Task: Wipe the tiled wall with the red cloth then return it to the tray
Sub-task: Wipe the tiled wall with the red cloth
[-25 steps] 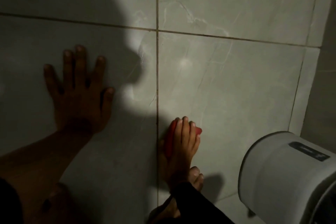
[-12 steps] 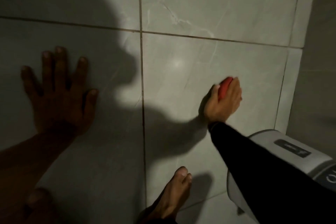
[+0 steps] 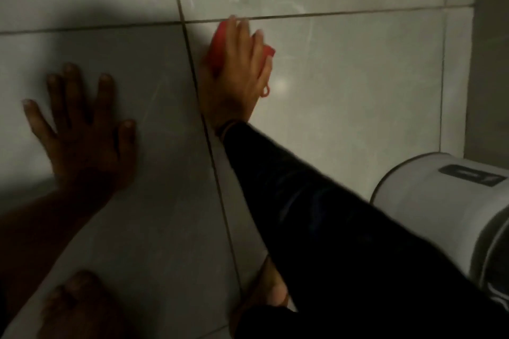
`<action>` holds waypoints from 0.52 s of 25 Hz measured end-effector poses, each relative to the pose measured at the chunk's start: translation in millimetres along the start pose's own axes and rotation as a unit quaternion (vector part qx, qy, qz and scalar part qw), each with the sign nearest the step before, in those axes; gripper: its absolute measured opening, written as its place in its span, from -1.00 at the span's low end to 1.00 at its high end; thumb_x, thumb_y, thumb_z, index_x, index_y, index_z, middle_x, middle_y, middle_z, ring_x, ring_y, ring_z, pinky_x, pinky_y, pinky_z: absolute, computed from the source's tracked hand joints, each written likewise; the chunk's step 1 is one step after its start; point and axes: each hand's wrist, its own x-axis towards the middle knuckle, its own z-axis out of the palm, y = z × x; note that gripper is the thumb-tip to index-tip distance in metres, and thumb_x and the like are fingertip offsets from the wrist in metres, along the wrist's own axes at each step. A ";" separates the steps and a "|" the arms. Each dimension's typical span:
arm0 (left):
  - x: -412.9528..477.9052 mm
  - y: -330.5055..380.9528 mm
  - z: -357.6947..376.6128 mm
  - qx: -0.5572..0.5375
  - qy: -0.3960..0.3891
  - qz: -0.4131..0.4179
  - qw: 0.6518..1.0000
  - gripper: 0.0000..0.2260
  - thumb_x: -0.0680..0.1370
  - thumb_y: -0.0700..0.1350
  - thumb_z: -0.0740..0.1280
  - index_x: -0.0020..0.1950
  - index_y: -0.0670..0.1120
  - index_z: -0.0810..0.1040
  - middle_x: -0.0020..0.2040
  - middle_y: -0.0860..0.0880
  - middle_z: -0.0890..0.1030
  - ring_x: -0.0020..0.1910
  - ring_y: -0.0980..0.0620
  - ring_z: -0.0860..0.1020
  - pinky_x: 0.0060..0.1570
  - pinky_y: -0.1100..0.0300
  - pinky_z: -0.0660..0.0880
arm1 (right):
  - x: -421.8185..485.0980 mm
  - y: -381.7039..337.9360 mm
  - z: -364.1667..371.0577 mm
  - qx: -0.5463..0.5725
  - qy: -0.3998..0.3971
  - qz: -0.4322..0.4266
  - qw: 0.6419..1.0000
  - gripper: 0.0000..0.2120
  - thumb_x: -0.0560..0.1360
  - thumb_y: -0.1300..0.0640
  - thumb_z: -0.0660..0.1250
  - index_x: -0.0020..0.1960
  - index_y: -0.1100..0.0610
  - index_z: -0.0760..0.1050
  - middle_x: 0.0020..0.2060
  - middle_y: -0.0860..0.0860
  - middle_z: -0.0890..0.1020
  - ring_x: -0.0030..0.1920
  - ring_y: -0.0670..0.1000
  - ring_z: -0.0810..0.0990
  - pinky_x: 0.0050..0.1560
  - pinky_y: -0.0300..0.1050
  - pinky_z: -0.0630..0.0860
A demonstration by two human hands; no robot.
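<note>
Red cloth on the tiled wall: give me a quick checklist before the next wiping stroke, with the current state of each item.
1. Red cloth pinned under the right hand: ok, the fingers lie spread over it.
2. Cloth touching the tiled wall: ok, it is pressed flat beside the vertical grout line.
3. Left hand bracing: ok, palm flat on the neighbouring tile, clear of the cloth.
4. Path to the right: ok, bare tile up to the corner; the white appliance sits lower.
5. Dirt left on the tiles: cannot tell, light is dim.
6. Tray for the return: cannot tell, not in view.
</note>
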 end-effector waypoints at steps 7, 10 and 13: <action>28.5 89.1 -120.0 0.002 -0.332 -0.126 0.935 -0.36 0.76 0.13 0.19 0.81 -0.08 0.19 0.78 -0.28 0.21 0.75 -0.33 0.24 0.72 -0.35 0.13 | -49.9 36.0 -169.8 0.511 -0.147 0.305 0.790 -0.77 0.74 0.08 0.17 0.03 0.15 0.53 -0.35 0.04 0.64 -0.38 0.05 0.63 -0.33 -0.07 0.63; 5.0 201.1 -195.5 -0.235 -0.444 -0.123 0.856 -0.46 0.81 0.08 0.17 0.76 -0.12 0.36 0.72 -0.17 0.42 0.73 -0.17 0.35 0.74 -0.07 0.21 | -103.0 37.8 -272.7 0.556 -0.083 0.450 0.693 -0.71 0.73 0.05 0.26 0.20 0.27 0.60 -0.02 0.29 0.77 -0.09 0.24 0.76 -0.02 0.14 0.74; -32.1 315.1 -271.7 -0.323 -0.541 -0.168 0.758 -0.42 0.45 0.49 0.42 0.29 0.16 0.75 0.11 0.11 0.83 0.21 -0.02 0.74 0.20 -0.01 0.61 | -146.3 51.5 -368.8 0.595 -0.043 0.519 0.612 -0.65 0.70 0.01 0.31 0.34 0.21 0.63 0.23 0.31 0.74 0.13 0.31 0.74 0.09 0.20 0.74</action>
